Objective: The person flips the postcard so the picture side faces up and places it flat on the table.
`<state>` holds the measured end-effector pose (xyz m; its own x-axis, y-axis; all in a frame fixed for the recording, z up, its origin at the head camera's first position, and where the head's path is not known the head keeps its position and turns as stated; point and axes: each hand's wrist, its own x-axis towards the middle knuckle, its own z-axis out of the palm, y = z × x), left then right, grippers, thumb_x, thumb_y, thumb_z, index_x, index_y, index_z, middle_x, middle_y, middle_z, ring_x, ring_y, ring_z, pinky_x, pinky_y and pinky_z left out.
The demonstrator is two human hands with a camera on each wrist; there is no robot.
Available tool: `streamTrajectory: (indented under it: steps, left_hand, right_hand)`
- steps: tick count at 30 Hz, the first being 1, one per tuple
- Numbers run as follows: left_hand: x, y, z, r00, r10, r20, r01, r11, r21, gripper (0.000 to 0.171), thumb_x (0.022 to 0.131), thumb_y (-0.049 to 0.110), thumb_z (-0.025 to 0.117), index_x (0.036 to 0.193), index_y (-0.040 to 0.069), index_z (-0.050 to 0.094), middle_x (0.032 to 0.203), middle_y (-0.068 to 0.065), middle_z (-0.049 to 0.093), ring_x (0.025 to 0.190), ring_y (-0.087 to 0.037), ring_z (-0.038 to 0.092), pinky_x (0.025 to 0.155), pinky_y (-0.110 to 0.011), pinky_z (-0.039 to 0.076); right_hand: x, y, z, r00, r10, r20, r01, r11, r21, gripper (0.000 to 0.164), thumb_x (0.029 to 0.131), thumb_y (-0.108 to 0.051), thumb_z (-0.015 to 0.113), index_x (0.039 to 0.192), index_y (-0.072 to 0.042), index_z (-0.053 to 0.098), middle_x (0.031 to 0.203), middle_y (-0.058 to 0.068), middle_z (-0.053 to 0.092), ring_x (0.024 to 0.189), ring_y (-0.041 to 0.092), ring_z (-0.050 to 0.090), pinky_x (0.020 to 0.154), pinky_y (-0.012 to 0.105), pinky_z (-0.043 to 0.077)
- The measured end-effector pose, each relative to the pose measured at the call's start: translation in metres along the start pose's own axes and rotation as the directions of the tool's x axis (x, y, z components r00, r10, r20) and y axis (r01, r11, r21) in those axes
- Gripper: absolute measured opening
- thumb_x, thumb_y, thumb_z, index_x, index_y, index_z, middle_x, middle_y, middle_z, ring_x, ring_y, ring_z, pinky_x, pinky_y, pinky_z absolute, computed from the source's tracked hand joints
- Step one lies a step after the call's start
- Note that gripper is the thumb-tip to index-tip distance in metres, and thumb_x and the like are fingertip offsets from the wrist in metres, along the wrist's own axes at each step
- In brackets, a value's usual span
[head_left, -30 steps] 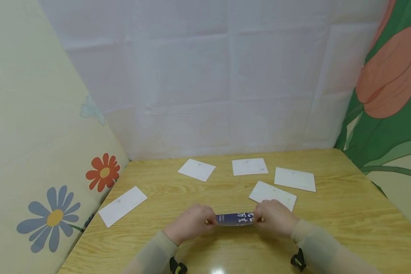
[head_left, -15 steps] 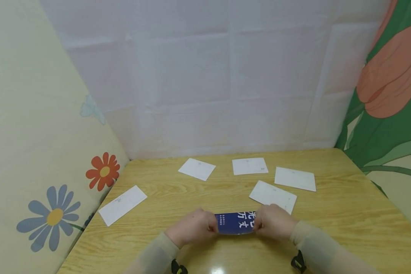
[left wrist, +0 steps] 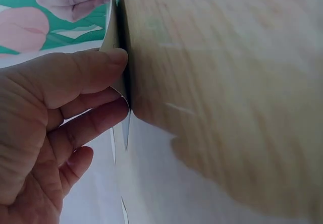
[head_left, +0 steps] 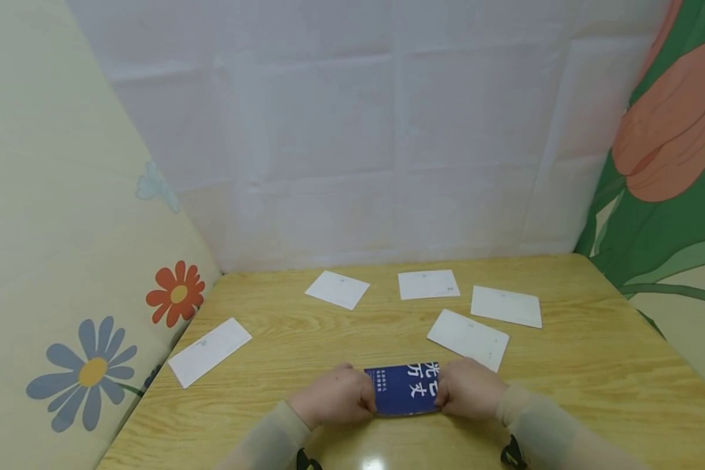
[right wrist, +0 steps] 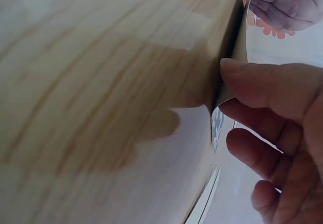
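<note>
In the head view, a blue card (head_left: 404, 390) printed with white characters is stretched between both hands near the front of the table. My left hand (head_left: 337, 395) pinches its left end, thumb on the near side. The right end is pinched by my right hand (head_left: 473, 389). Both wrist views show the thin card (left wrist: 112, 35) bowed slightly, its lower edge close over the wooden surface. Behind the right hand lies a white card (head_left: 469, 336), partly covered by that hand's knuckles in the head view.
Several other white cards lie spread on the wooden table (head_left: 282, 339): one at left (head_left: 209, 352), one at back left (head_left: 337, 290), one at back centre (head_left: 428, 284), one at right (head_left: 506, 306). A white cloth (head_left: 329, 163) hangs behind; flowered panels flank the sides.
The blue card has tipped so that much more of its printed face shows. Both hands have turned and come slightly nearer, still pinching its ends. The white cards have stayed put.
</note>
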<state>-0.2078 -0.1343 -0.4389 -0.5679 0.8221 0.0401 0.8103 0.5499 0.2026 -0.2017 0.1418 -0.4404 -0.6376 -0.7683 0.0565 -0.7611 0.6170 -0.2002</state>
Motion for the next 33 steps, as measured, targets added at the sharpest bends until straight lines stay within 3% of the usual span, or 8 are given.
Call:
streamTrajectory:
  steps: [6,14,26,33]
  left_hand:
    - [0.000,-0.001,0.004,1.000,0.013,-0.001,-0.013,0.999,0.037,0.013,0.072,0.017,0.078,0.068,0.028,0.072,0.070,0.026,0.058,0.067,0.013,0.047,0.076,-0.024,0.038]
    - [0.000,-0.002,0.005,0.999,0.031,0.023,-0.033,0.997,0.070,0.007,0.073,0.023,0.080,0.074,0.029,0.077,0.074,0.026,0.060,0.071,0.013,0.049,0.078,-0.025,0.038]
    - [-0.002,0.001,0.002,0.996,0.032,0.077,-0.040,0.995,0.095,0.006,0.076,0.027,0.079,0.082,0.027,0.079,0.079,0.024,0.061,0.075,0.010,0.050,0.075,-0.022,0.035]
    - [-0.002,0.000,0.000,0.995,0.005,0.102,-0.003,1.000,-0.019,0.006,0.078,0.018,0.078,0.083,0.020,0.079,0.080,0.019,0.058,0.074,0.006,0.050,0.075,-0.015,0.041]
  right_hand:
    - [-0.001,-0.001,0.001,1.000,-0.022,0.013,0.022,0.999,-0.041,0.005,0.074,-0.020,0.079,0.077,-0.024,0.078,0.070,-0.016,0.054,0.063,0.000,0.043,0.058,0.020,0.037]
    - [-0.003,-0.003,0.002,0.998,-0.066,0.021,0.069,0.981,-0.182,0.003,0.076,-0.027,0.079,0.079,-0.029,0.078,0.069,-0.016,0.050,0.060,0.003,0.040,0.056,0.023,0.033]
    - [-0.010,-0.011,0.000,1.000,-0.011,0.017,0.014,0.984,-0.177,0.011,0.075,-0.030,0.079,0.086,-0.028,0.079,0.073,-0.016,0.048,0.061,0.000,0.040,0.058,0.024,0.027]
    - [-0.012,-0.012,0.000,1.000,-0.008,0.018,0.011,0.981,-0.196,0.013,0.076,-0.033,0.077,0.088,-0.028,0.078,0.074,-0.015,0.046,0.063,0.002,0.039,0.059,0.023,0.029]
